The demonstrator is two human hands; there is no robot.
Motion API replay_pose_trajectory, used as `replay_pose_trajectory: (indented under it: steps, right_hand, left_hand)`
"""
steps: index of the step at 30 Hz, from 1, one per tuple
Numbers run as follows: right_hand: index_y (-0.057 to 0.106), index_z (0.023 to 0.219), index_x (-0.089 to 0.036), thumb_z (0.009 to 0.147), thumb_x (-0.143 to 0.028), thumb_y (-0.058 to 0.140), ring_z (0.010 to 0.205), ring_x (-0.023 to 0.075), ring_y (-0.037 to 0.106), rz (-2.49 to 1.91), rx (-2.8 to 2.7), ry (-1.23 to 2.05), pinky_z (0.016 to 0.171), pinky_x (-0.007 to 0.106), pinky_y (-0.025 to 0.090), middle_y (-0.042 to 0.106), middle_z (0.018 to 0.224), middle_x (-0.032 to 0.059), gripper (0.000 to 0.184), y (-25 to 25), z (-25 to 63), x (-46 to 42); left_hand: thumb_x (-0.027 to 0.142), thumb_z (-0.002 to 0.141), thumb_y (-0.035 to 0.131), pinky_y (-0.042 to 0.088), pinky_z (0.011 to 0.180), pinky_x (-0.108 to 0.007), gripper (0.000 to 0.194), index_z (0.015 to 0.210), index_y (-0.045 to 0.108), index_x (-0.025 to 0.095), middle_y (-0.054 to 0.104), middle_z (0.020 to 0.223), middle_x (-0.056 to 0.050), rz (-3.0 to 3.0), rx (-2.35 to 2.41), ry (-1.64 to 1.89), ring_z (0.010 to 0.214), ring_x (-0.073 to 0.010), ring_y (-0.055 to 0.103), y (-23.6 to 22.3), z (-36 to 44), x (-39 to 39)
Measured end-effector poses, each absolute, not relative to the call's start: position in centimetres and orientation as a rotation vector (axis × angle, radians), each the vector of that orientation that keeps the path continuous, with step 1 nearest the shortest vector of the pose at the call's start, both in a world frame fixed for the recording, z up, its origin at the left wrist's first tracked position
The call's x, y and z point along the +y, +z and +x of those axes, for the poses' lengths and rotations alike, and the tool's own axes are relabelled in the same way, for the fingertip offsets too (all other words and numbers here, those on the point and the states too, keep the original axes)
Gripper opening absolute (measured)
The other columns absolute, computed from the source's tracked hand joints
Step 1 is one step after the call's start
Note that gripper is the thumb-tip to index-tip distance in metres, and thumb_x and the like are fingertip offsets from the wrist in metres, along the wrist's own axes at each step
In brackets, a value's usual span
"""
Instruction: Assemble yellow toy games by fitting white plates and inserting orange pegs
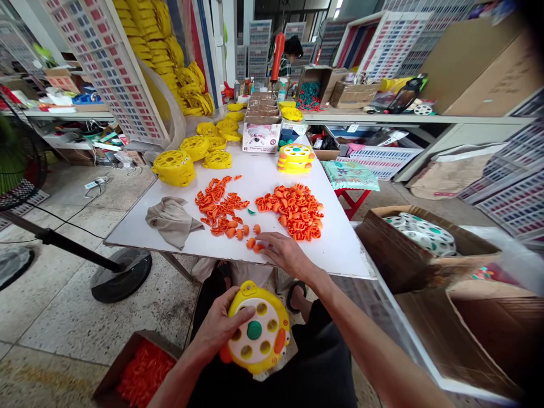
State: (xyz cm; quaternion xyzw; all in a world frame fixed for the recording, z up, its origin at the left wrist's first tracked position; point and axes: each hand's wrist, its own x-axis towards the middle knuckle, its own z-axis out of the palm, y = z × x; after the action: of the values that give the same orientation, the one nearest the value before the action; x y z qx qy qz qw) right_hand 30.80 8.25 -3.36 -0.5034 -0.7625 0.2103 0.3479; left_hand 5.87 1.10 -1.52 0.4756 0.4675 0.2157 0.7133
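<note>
My left hand (pixel 220 324) grips a yellow round animal-shaped toy (pixel 272 306) over my lap, thumb across its face. The toy has a white disc with several round holes, a green centre knob and orange pieces at its sides. My right hand (pixel 285 253) reaches over the table's front edge, fingers stretched out beside a small orange plastic piece (pixel 258 248). Its fingertips are at or near that piece; whether they touch is hard to tell. A few rounded orange pieces (pixel 239 233) lie just beyond. Two heaps of orange pieces, a left heap (pixel 219 198) and a right heap (pixel 297 209), cover the tabletop's middle.
On the white table (pixel 140 232) lie a grey cloth (pixel 172 221), yellow toy shells (pixel 174 167), stacked finished-looking toys (pixel 295 158) and a cardboard box (pixel 261 136). An orange-red electric screwdriver (pixel 277 56) hangs above. Cartons (pixel 382 243) stand right; a box of red-orange parts (pixel 144 374) sits lower left.
</note>
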Motion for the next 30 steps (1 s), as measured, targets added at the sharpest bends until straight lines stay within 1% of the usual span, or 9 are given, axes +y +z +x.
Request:
replay_pose_trajectory:
  steps: [3, 6, 8, 12, 16, 22, 24, 27, 30]
  right_hand:
    - [0.068, 0.125, -0.027, 0.1, -0.027, 0.053, 0.112, 0.0229, 0.067, -1.445, -1.878, 0.375, 0.097, 0.036, 0.053, 0.071, 0.126, 0.0058, 0.029, -4.0, 31.6, 7.6]
    - [0.072, 0.114, -0.024, 0.1, -0.029, 0.052, 0.098, 0.0243, 0.068, -1.629, -1.754, 0.242, 0.089, 0.037, 0.054, 0.074, 0.107, 0.0079, 0.025, -4.4, 33.5, 6.3]
    - [0.073, 0.111, -0.023, 0.099, -0.031, 0.053, 0.091, 0.0263, 0.066, -1.764, -1.664, 0.156, 0.082, 0.038, 0.052, 0.073, 0.096, 0.0094, 0.026, -4.4, 35.0, 5.5]
    - [0.075, 0.109, -0.023, 0.094, -0.031, 0.06, 0.098, 0.0297, 0.061, -1.925, -1.62, 0.1, 0.078, 0.038, 0.049, 0.07, 0.101, 0.0113, 0.023, -3.9, 36.8, 5.2]
    - [0.076, 0.107, -0.024, 0.09, -0.027, 0.065, 0.104, 0.031, 0.059, -1.943, -1.599, 0.174, 0.079, 0.038, 0.048, 0.069, 0.106, 0.0114, 0.021, -4.0, 36.6, 5.8]
    - [0.077, 0.099, -0.026, 0.091, -0.036, 0.063, 0.111, 0.0306, 0.057, -1.752, -1.442, 0.378, 0.091, 0.042, 0.047, 0.07, 0.113, 0.0095, 0.019, -4.6, 36.5, 5.3]
    - [0.075, 0.099, -0.024, 0.09, -0.042, 0.066, 0.1, 0.0272, 0.062, -1.663, -1.341, 0.493, 0.088, 0.04, 0.049, 0.072, 0.11, 0.0085, 0.022, -4.7, 36.5, 5.0]
    - [0.072, 0.096, -0.02, 0.088, -0.052, 0.068, 0.078, 0.0213, 0.064, -1.529, -1.136, 0.684, 0.072, 0.035, 0.051, 0.073, 0.092, 0.0069, 0.033, -5.0, 36.3, 4.9]
    - [0.071, 0.101, -0.019, 0.086, -0.056, 0.07, 0.071, 0.0182, 0.063, -1.391, -0.941, 0.843, 0.066, 0.031, 0.051, 0.073, 0.083, 0.0045, 0.039, -5.3, 35.9, 4.9]
  left_hand:
    - [0.05, 0.077, 0.081, 0.052, 0.068, -0.026, 0.052, 0.115, 0.063, 0.018, 0.072, 0.095, -0.004, 1.024, 1.042, 0.47, 0.08, -0.0187, 0.066, -1.5, 5.8, 1.3]
    - [0.052, 0.076, 0.081, 0.052, 0.067, -0.026, 0.051, 0.11, 0.063, 0.017, 0.071, 0.091, -0.003, 1.022, 1.047, 0.471, 0.079, -0.0187, 0.066, -1.5, 5.9, 1.3]
    - [0.052, 0.076, 0.081, 0.052, 0.067, -0.026, 0.052, 0.109, 0.063, 0.017, 0.071, 0.09, -0.003, 1.016, 1.043, 0.465, 0.079, -0.019, 0.067, -1.5, 6.0, 1.3]
    - [0.052, 0.076, 0.081, 0.054, 0.07, -0.028, 0.054, 0.113, 0.062, 0.018, 0.073, 0.092, -0.004, 0.997, 1.018, 0.457, 0.08, -0.0204, 0.068, -1.7, 6.2, 1.2]
    - [0.052, 0.079, 0.079, 0.053, 0.071, -0.028, 0.052, 0.114, 0.062, 0.017, 0.073, 0.094, -0.004, 1.04, 1.026, 0.456, 0.082, -0.021, 0.069, -2.2, 6.1, 1.2]
    - [0.051, 0.08, 0.078, 0.053, 0.071, -0.029, 0.052, 0.117, 0.062, 0.018, 0.074, 0.096, -0.005, 1.041, 1.025, 0.445, 0.084, -0.0224, 0.07, -2.5, 5.8, 1.2]
    - [0.05, 0.08, 0.078, 0.053, 0.071, -0.029, 0.052, 0.117, 0.062, 0.019, 0.074, 0.096, -0.004, 1.039, 1.022, 0.446, 0.084, -0.0224, 0.07, -2.6, 5.8, 1.2]
    - [0.049, 0.08, 0.078, 0.053, 0.071, -0.028, 0.05, 0.117, 0.062, 0.019, 0.073, 0.095, -0.003, 1.039, 1.007, 0.453, 0.083, -0.021, 0.069, -2.6, 6.0, 1.1]
    - [0.049, 0.08, 0.079, 0.053, 0.07, -0.028, 0.051, 0.116, 0.062, 0.018, 0.073, 0.095, -0.003, 1.043, 1.009, 0.459, 0.081, -0.0198, 0.068, -2.5, 6.1, 1.1]
